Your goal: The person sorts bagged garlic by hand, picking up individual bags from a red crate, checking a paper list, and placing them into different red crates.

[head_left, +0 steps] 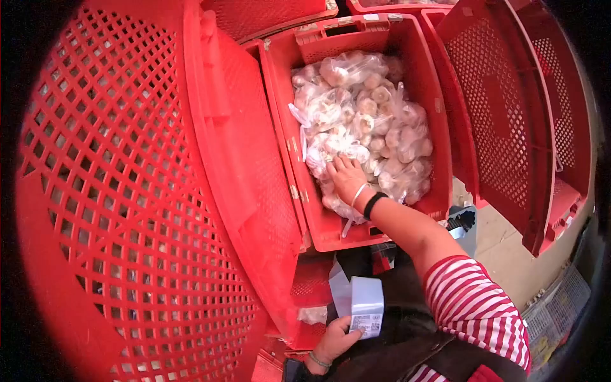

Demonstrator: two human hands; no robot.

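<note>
In the head view, a red crate (407, 41) lies just above the middle, its long axis running from about half past eleven to half past five. Clear plastic bags (375, 127) of pale round bulbs, probably garlic, fill most of it in a loose heap, with knotted ends pointing various ways, one of them toward ten o'clock.

The right hand (348, 180) rests palm down on the bags near the crate's six-o'clock end, fingers a little spread and pointing toward eleven. A white band (358, 194) and a black band (374, 205) circle its wrist, and the forearm runs back toward four o'clock into a red-and-white striped sleeve (474, 299).

Below the crate, toward six o'clock, the left hand (337, 340) pinches the printed lower end of a label roll (367, 305) between thumb and fingers. The roll's long axis runs nearly from twelve to six, with its printed face at the six-o'clock end; a pale loose strip (340, 286) leads off toward eleven.

A large lattice-sided crate (137, 153) takes up the whole nine-o'clock side. More red crates (503, 114) stand tilted from one to three o'clock, and a grey wire basket (560, 309) sits at four, beside the floor (503, 245).
</note>
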